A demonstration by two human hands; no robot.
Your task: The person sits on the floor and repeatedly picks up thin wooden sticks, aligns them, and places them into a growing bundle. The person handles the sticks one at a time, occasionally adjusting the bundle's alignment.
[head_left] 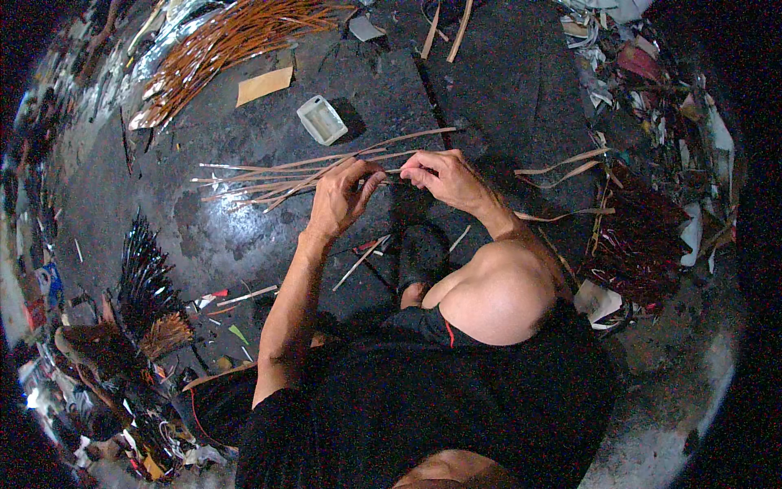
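Tan cane strips (277, 175) pinched by my left hand (342, 200) and right hand (444, 175); nothing woven, orange-brown bundle (220, 49) untouched.

Thin cane strips (309, 173) matt, woody; dark floor (228, 236) glossy, rough.
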